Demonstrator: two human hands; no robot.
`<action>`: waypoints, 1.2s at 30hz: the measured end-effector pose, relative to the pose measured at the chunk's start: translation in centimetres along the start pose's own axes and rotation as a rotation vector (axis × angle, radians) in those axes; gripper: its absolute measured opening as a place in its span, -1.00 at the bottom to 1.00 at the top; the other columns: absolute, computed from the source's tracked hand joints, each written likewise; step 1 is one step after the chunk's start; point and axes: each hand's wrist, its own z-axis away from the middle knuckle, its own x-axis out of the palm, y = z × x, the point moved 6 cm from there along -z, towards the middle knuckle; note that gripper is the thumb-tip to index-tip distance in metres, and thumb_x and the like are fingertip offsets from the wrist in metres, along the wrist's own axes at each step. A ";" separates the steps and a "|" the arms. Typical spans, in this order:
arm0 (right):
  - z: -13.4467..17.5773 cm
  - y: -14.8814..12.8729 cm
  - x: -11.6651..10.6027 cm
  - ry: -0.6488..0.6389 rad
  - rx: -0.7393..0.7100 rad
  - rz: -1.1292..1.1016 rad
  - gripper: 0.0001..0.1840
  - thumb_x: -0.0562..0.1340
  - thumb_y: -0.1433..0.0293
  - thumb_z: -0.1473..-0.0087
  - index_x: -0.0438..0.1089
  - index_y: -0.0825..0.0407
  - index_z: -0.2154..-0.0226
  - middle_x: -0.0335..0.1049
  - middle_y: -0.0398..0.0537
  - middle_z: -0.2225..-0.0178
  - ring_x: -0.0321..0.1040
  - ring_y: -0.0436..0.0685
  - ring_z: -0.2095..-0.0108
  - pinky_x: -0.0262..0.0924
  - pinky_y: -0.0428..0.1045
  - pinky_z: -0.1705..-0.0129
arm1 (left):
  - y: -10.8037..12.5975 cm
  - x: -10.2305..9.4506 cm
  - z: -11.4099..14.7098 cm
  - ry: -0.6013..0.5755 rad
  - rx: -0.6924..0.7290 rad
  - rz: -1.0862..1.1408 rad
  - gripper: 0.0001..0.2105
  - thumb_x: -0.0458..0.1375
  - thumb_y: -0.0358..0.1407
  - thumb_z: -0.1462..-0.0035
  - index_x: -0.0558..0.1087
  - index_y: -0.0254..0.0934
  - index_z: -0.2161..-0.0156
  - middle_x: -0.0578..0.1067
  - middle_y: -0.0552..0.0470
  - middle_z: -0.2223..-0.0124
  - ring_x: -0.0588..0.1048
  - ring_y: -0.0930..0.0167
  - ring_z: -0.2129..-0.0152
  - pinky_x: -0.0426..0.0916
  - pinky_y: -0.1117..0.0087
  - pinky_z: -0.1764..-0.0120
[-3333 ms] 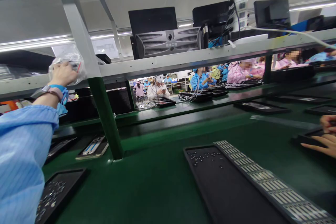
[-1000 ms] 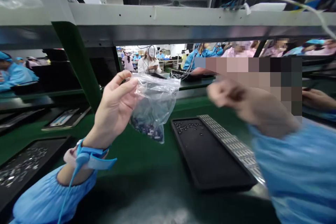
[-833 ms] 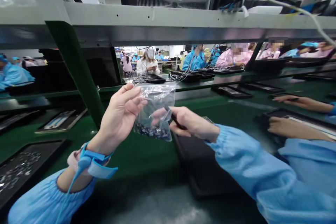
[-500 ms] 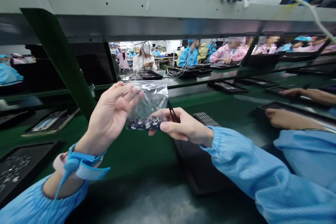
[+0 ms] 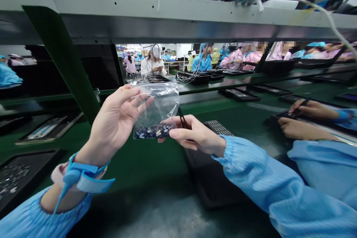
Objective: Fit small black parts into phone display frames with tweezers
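Observation:
A clear plastic bag (image 5: 160,106) hangs upright between my hands, with many small dark and silvery parts (image 5: 153,131) gathered at its bottom. My left hand (image 5: 118,113) pinches the bag's upper left corner between thumb and forefinger, the other fingers spread behind the film. My right hand (image 5: 192,134) grips the lower right corner, thumb in front and fingers behind. Black tweezers (image 5: 182,118) also sit in my right hand, their tips pointing up and away beside the bag. A blue wrist strap (image 5: 87,174) with a cord is around my left wrist.
Below my right hand lies a black tray (image 5: 214,182), with a gridded plate (image 5: 219,127) at its far end. Another black tray (image 5: 16,174) at left holds loose small parts. A co-worker's hands (image 5: 309,119) work at right. A grey shelf (image 5: 178,11) crosses overhead on a green post (image 5: 65,63).
The bag stays in both hands, with its parts settled slightly differently. At right, the co-worker's far hand has moved left, nearer their other hand.

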 end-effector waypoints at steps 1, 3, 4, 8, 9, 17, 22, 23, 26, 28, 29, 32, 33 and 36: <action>0.0 0.1 -0.1 0.004 0.002 -0.002 -0.61 0.29 0.30 0.00 0.36 0.17 0.12 0.47 -0.03 0.36 -0.05 -0.28 0.77 -0.25 -0.24 0.77 | 0.0 0.0 -0.1 0.007 0.003 -0.008 -0.85 0.11 -0.61 -0.01 0.36 -0.38 0.48 0.40 0.10 0.46 0.45 0.53 0.44 0.47 0.43 0.23; 0.0 0.2 -0.2 0.016 0.004 -0.009 -0.61 0.29 0.30 0.00 0.36 0.17 0.12 0.48 -0.03 0.36 -0.05 -0.28 0.77 -0.26 -0.23 0.76 | -0.1 -0.3 -0.4 0.033 0.006 -0.034 -0.84 0.11 -0.59 -0.02 0.36 -0.35 0.51 0.40 0.11 0.47 0.45 0.52 0.45 0.46 0.43 0.21; -0.1 0.2 -0.3 0.026 0.002 -0.012 -0.61 0.28 0.30 0.00 0.36 0.17 0.13 0.48 -0.03 0.36 -0.06 -0.28 0.77 -0.27 -0.23 0.76 | -0.2 -0.5 -0.6 0.043 0.001 -0.047 -0.84 0.11 -0.56 -0.03 0.36 -0.33 0.52 0.40 0.10 0.47 0.46 0.51 0.45 0.45 0.43 0.20; -0.3 -0.1 -0.7 0.082 -0.049 0.004 -0.65 0.26 0.25 -0.03 0.37 0.18 0.21 0.47 -0.04 0.38 -0.08 -0.29 0.78 -0.31 -0.21 0.74 | -1.3 -1.2 -1.0 -0.017 -0.099 -0.137 -0.86 0.15 -0.23 -0.12 0.44 -0.26 0.39 0.51 -0.04 0.29 0.52 0.34 0.28 0.44 0.36 0.18; -0.4 -0.2 -0.9 0.095 -0.061 0.009 -0.66 0.25 0.24 -0.04 0.37 0.18 0.23 0.46 -0.04 0.39 -0.08 -0.29 0.78 -0.31 -0.21 0.74 | -1.8 -1.4 -0.9 -0.059 -0.164 -0.183 -0.78 0.15 -0.13 -0.11 0.47 -0.26 0.32 0.53 -0.09 0.22 0.52 0.29 0.23 0.45 0.34 0.19; -0.4 -0.3 -1.6 0.226 -0.061 0.030 -0.66 0.25 0.19 -0.02 0.27 0.15 0.35 0.38 -0.18 0.56 -0.10 -0.25 0.81 -0.37 -0.20 0.76 | -3.9 -1.8 0.1 -0.330 -0.339 -0.560 -0.60 0.32 -0.18 0.06 0.51 -0.29 0.09 0.54 -0.12 0.13 0.50 0.33 0.26 0.41 0.46 0.25; -0.2 -0.9 -1.2 0.222 -0.090 0.077 -0.64 0.23 0.17 -0.04 0.26 0.16 0.35 0.47 -0.03 0.42 -0.06 -0.26 0.81 -0.31 -0.22 0.77 | -3.7 -2.3 -0.4 -0.300 -0.342 -0.594 -0.75 0.32 -0.31 0.04 0.57 -0.31 0.20 0.58 -0.11 0.23 0.51 0.43 0.38 0.36 0.60 0.40; -0.2 -1.0 -1.1 0.224 -0.093 0.080 -0.64 0.24 0.17 -0.03 0.26 0.16 0.35 0.47 -0.03 0.43 -0.06 -0.26 0.81 -0.29 -0.22 0.77 | -3.7 -2.3 -0.4 -0.309 -0.344 -0.579 -0.76 0.31 -0.30 0.03 0.57 -0.30 0.19 0.58 -0.11 0.26 0.51 0.43 0.39 0.37 0.60 0.39; 0.0 -1.4 -1.2 0.239 -0.100 0.084 -0.64 0.25 0.20 0.00 0.28 0.18 0.31 0.46 -0.03 0.44 -0.05 -0.26 0.81 -0.25 -0.22 0.76 | -3.3 -2.1 -0.3 -0.338 -0.349 -0.565 -0.77 0.27 -0.28 -0.03 0.56 -0.27 0.17 0.59 -0.09 0.27 0.54 0.42 0.35 0.39 0.60 0.34; 0.1 -1.5 -1.3 0.246 -0.105 0.095 -0.65 0.25 0.24 0.00 0.30 0.20 0.28 0.45 -0.03 0.45 -0.04 -0.26 0.80 -0.22 -0.22 0.75 | -3.1 -2.0 -0.1 -0.344 -0.360 -0.580 -0.79 0.24 -0.27 -0.07 0.56 -0.26 0.17 0.60 -0.07 0.26 0.54 0.43 0.34 0.40 0.61 0.32; 0.1 -1.6 -1.3 0.246 -0.109 0.102 -0.66 0.24 0.25 0.00 0.32 0.20 0.26 0.45 -0.04 0.45 -0.03 -0.26 0.80 -0.21 -0.22 0.75 | -3.0 -1.9 0.0 -0.344 -0.362 -0.586 -0.80 0.22 -0.27 -0.09 0.56 -0.26 0.16 0.60 -0.06 0.25 0.54 0.44 0.33 0.40 0.63 0.31; 0.2 -1.6 -1.3 0.244 -0.122 0.114 -0.66 0.24 0.28 -0.01 0.33 0.20 0.23 0.45 -0.06 0.46 -0.02 -0.25 0.79 -0.18 -0.22 0.74 | -2.7 -1.9 0.2 -0.337 -0.358 -0.578 -0.81 0.20 -0.28 -0.11 0.56 -0.26 0.17 0.60 -0.04 0.28 0.55 0.46 0.35 0.39 0.65 0.33; 0.2 -1.5 -1.3 0.244 -0.125 0.115 -0.67 0.24 0.28 -0.01 0.33 0.19 0.23 0.45 -0.06 0.46 -0.02 -0.25 0.79 -0.18 -0.22 0.74 | -2.7 -2.0 0.1 -0.332 -0.359 -0.573 -0.81 0.20 -0.28 -0.11 0.56 -0.27 0.18 0.60 -0.04 0.29 0.55 0.46 0.36 0.39 0.64 0.33; 0.2 -1.4 -1.4 0.252 -0.131 0.120 -0.66 0.24 0.27 -0.01 0.33 0.18 0.22 0.44 -0.08 0.47 -0.03 -0.26 0.79 -0.19 -0.22 0.74 | -2.7 -1.9 0.0 -0.327 -0.363 -0.569 -0.80 0.22 -0.27 -0.09 0.56 -0.27 0.17 0.60 -0.04 0.29 0.55 0.45 0.36 0.40 0.61 0.32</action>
